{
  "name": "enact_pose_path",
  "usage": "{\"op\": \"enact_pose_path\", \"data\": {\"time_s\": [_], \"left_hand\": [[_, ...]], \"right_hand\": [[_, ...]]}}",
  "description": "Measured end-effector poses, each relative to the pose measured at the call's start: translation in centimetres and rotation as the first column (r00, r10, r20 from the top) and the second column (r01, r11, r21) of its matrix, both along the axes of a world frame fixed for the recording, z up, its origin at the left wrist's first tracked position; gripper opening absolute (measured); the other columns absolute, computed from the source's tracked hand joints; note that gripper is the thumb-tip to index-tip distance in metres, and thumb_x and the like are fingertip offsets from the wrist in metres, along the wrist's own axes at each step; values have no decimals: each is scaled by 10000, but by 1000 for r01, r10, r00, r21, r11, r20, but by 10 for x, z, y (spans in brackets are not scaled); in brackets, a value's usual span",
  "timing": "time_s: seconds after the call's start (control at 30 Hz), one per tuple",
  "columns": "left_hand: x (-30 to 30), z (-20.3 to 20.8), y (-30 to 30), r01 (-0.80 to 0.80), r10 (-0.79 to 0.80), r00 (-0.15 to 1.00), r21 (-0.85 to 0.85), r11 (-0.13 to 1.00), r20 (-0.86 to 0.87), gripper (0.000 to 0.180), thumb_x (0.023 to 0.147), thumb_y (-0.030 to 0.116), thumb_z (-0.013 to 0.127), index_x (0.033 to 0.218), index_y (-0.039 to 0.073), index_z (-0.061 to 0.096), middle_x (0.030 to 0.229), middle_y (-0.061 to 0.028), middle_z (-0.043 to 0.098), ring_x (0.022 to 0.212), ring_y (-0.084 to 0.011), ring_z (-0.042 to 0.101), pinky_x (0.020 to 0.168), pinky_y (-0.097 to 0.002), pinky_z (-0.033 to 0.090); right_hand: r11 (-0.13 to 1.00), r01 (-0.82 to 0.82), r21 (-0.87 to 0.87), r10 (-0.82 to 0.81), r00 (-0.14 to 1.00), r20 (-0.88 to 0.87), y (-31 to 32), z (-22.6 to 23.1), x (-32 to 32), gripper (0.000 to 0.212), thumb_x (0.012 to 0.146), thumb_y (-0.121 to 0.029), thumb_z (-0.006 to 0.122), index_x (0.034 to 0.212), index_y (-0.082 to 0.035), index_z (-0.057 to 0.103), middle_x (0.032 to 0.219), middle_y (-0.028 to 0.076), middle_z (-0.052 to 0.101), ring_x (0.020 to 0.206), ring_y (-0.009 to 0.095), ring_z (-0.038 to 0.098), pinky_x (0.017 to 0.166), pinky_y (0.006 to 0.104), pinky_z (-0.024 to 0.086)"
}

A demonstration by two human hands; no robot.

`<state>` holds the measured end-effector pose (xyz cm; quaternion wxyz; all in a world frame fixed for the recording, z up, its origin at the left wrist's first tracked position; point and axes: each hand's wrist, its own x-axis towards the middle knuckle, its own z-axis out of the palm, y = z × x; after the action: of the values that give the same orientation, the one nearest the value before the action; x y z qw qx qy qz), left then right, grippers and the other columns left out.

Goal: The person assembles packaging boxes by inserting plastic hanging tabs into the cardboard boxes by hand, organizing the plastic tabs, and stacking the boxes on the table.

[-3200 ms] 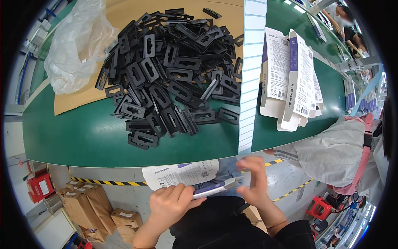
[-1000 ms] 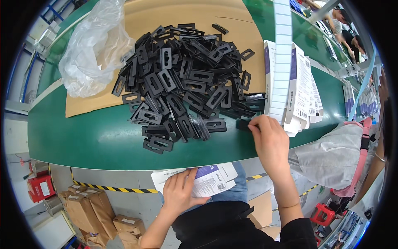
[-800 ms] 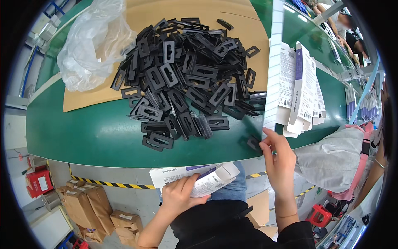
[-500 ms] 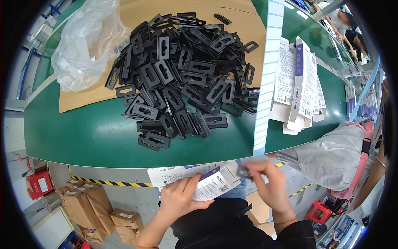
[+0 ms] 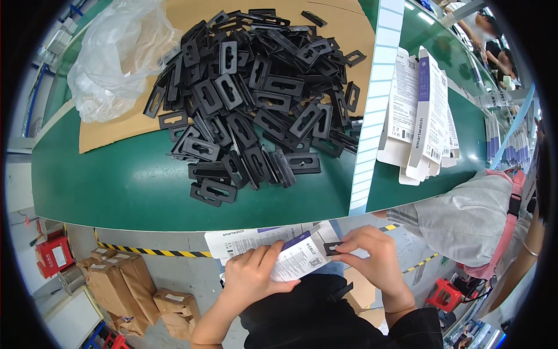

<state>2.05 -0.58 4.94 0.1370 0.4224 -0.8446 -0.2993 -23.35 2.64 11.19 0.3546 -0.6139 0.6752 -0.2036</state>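
Below the table's front edge, my left hand (image 5: 251,272) is wrapped round a white and purple carton (image 5: 297,260), holding it tilted over my lap. My right hand (image 5: 372,253) pinches a small black plastic hang tab (image 5: 332,248) between thumb and fingers, against the carton's right end. My fingers partly cover the tab. Beneath the held carton, another white carton (image 5: 220,244) lies over my lap. On the table ahead is a big heap of black plastic hang tabs (image 5: 250,99), each with a slotted hole.
Brown cardboard (image 5: 110,136) lies under the heap, with a crumpled clear plastic bag (image 5: 110,70) at left. Flat white cartons (image 5: 427,116) are stacked right of a pale striped strip (image 5: 375,110). A person in grey (image 5: 465,215) sits close at right. Paper-wrapped parcels (image 5: 125,285) stand on the floor.
My right hand has moved slightly left and brought the hang tab up to the carton's end. My left hand keeps its hold on the carton.
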Motion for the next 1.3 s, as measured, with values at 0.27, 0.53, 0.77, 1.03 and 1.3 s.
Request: {"op": "enact_pose_path", "data": {"time_s": [0.27, 0.53, 0.77, 1.03, 1.3], "left_hand": [[1, 9, 1, 16, -15, 1000, 58, 998, -6, 748, 563, 558, 871, 1068, 44, 671, 769, -78, 678, 626, -232, 688, 577, -335, 552], [0, 10, -4, 7, -11, 999, 106, 994, 35, 719, 562, 523, 884, 1060, 50, 671, 776, -75, 685, 634, -229, 694, 577, -334, 557], [2, 15, -3, 5, -5, 1000, 26, 1000, 9, 689, 580, 508, 878, 1061, 59, 674, 757, -58, 673, 607, -212, 681, 550, -314, 545], [3, 21, -3, 48, -47, 997, -17, 999, 55, 675, 596, 523, 862, 1055, 64, 678, 716, -41, 641, 570, -200, 656, 517, -306, 523], [3, 19, -1, 54, -53, 998, -26, 998, 46, 687, 599, 534, 857, 1053, 51, 675, 701, -41, 629, 548, -193, 640, 500, -303, 510]], "right_hand": [[934, 195, 301, -326, 810, 488, 7, -51, -11, 149, 723, -41, 844, 803, -5, 723, 975, 130, 718, 937, 192, 673, 813, 314, 529], [804, 183, 565, -547, 599, 584, 3, -57, -2, 142, 803, 70, 764, 850, 22, 639, 860, 52, 676, 826, 104, 662, 765, 239, 543], [854, 192, 484, -468, 691, 551, 19, -51, 3, 165, 820, 23, 772, 853, 4, 612, 858, 40, 666, 832, 102, 659, 751, 244, 541], [868, 235, 438, -481, 620, 620, 11, -56, 7, 373, 826, -16, 772, 1128, 45, 562, 1050, 93, 660, 1020, 168, 646, 841, 312, 547], [823, -16, 568, -450, 592, 669, 18, -55, 9, 418, 903, -39, 682, 1278, 56, 524, 1168, 119, 643, 1046, 153, 626, 895, 302, 519]]}}
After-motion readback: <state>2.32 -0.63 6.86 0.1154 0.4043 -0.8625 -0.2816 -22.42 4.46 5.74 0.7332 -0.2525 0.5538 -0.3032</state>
